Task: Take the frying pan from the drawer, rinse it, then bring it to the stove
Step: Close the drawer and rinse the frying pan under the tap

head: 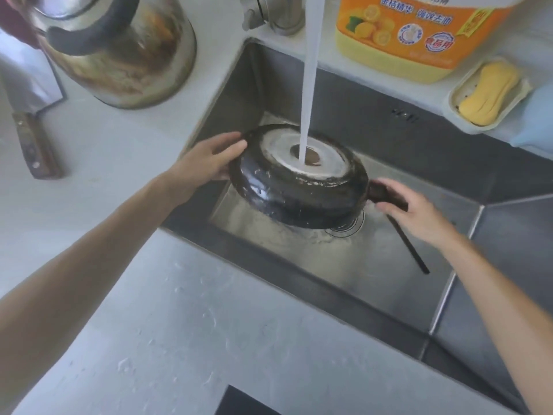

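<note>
Head view: we hold the frying pan [294, 187] upside down over the sink [398, 259], water stream [309, 85] striking its base. Our left hand [209, 158] has its fingers pressed against the pan's rim; our right hand [419, 211] wraps the handle. On the worktop [125, 223], an orange detergent bottle [419, 34] reads "食品用" (other print blurred).

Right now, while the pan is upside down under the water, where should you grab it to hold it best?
Grip the round black frying pan by its dark handle, coming from the right, where the right hand already wraps it. The handle sticks out sideways, clear of the water. The left hand steadies the far rim, because the wet, domed bottom looks too slippery to grip.
</note>
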Available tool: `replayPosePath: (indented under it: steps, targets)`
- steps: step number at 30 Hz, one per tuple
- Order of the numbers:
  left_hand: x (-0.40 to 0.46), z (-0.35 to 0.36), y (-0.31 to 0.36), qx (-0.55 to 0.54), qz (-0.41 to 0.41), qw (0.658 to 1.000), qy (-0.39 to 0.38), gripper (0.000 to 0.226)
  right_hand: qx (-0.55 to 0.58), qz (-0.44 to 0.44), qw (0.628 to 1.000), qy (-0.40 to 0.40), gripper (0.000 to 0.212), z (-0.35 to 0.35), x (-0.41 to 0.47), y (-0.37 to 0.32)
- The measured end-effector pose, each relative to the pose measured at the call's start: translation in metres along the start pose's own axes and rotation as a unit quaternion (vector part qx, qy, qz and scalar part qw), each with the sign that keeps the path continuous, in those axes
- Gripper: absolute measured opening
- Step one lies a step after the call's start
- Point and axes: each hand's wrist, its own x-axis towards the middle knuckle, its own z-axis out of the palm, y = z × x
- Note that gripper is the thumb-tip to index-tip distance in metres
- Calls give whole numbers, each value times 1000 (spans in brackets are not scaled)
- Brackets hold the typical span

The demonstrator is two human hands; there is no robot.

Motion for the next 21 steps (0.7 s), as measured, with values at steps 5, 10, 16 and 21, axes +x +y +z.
replayPosePath:
  steps: [5,10,16,21]
  targets:
    - [-4,7,-28,25,31,989,-146,59,-133,-65,988,42,46,-46,-2,-11]
    - [-6,17,-22,1,84,986,-144,77,-184,-91,971,121,45,-53,-10,-9]
    - [-17,10,10,21,173,982,-74,83,-93,-71,972,205,43,-6,-25,12]
    - [-24,13,52,38,205,978,0,58,66,1,993,101,53,44,-28,15]
